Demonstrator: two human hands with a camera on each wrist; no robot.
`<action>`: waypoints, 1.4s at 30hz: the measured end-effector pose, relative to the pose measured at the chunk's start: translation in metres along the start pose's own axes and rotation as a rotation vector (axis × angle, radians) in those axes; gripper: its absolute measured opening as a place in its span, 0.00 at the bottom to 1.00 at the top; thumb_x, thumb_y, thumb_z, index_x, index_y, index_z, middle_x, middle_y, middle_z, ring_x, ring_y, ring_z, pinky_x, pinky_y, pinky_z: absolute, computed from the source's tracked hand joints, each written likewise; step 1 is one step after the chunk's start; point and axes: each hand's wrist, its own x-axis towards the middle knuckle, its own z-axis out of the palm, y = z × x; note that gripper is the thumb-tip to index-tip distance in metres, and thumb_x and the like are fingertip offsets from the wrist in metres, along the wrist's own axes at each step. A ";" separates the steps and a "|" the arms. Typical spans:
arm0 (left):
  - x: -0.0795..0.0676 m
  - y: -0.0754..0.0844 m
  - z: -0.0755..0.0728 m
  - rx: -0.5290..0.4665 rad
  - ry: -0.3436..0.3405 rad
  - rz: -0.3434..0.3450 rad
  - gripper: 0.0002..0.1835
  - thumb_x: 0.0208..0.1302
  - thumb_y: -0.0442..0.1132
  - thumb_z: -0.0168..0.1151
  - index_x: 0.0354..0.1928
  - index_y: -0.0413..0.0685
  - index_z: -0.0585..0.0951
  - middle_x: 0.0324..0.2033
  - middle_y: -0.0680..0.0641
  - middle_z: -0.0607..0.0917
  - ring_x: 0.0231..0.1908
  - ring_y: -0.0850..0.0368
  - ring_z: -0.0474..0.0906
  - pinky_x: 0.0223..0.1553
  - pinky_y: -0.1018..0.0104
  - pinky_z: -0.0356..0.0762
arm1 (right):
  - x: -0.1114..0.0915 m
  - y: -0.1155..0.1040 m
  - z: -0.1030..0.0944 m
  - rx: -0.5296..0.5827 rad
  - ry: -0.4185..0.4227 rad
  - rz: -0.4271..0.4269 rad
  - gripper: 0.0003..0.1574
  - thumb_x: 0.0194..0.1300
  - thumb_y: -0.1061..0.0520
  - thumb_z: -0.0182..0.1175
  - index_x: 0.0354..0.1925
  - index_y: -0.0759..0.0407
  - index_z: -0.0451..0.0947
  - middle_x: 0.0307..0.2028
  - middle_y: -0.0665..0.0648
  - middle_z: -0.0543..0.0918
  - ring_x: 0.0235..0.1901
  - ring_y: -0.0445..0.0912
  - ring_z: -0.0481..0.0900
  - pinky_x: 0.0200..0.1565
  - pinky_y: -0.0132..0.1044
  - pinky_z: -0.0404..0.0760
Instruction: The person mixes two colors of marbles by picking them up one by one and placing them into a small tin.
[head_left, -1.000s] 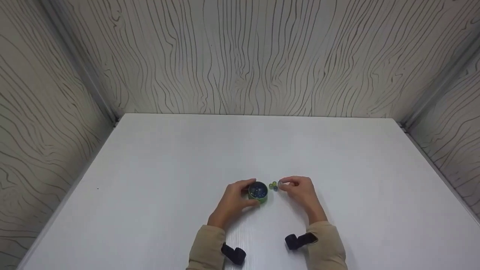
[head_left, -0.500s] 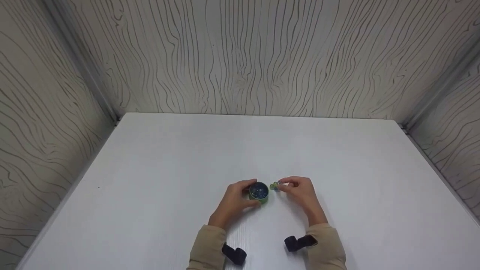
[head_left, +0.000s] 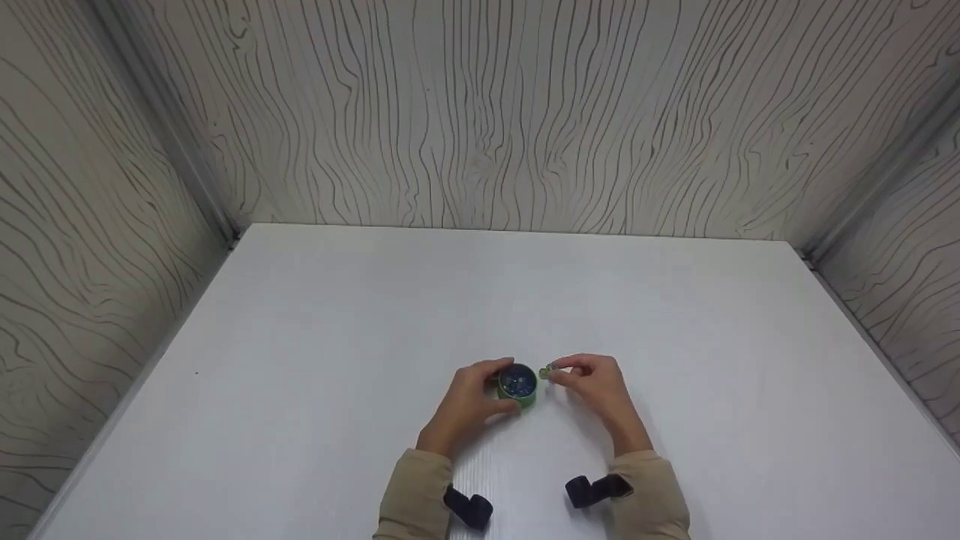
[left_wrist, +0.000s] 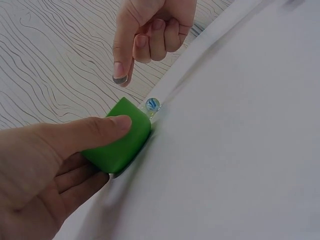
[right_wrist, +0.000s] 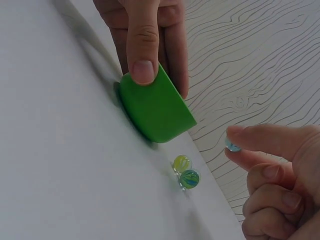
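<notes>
My left hand [head_left: 466,401] grips a small green cup [right_wrist: 159,112] by its side, thumb on the near wall and fingers behind. Several dark-looking marbles show inside the cup in the head view. Between thumb and index finger, my right hand [head_left: 600,386] pinches a clear bluish marble [right_wrist: 232,145], raised above the tabletop just right of the cup's rim. Its other fingers are curled into the palm. Below it, a yellow-swirled marble [right_wrist: 182,163] and a green-and-blue swirled marble [right_wrist: 189,178] lie close together on the table beside the cup.
A white table [head_left: 337,315] carries the cup and the loose marbles. Panels with a wood-grain pattern [head_left: 480,112] rise behind it and at both sides. Black wrist-worn cameras [head_left: 471,510] stick out from both beige sleeves [head_left: 414,495].
My right hand has shifted slightly left toward the cup, bringing the pinched marble up over the loose ones. The left hand and cup have stayed in place.
</notes>
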 end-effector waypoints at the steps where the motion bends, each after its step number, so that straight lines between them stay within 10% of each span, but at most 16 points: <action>1: 0.000 0.000 0.000 -0.005 0.000 -0.003 0.34 0.50 0.34 0.73 0.61 0.38 0.74 0.58 0.39 0.81 0.61 0.44 0.76 0.68 0.52 0.71 | 0.000 -0.001 0.001 -0.001 -0.005 -0.004 0.13 0.52 0.61 0.70 0.38 0.65 0.86 0.17 0.46 0.66 0.22 0.38 0.63 0.23 0.26 0.61; 42: -0.001 0.000 -0.001 -0.027 -0.007 -0.016 0.33 0.52 0.34 0.72 0.62 0.40 0.74 0.59 0.39 0.80 0.61 0.46 0.77 0.66 0.54 0.73 | -0.009 -0.017 0.017 -0.049 -0.040 -0.108 0.10 0.51 0.64 0.70 0.36 0.65 0.86 0.17 0.46 0.67 0.20 0.37 0.64 0.21 0.25 0.62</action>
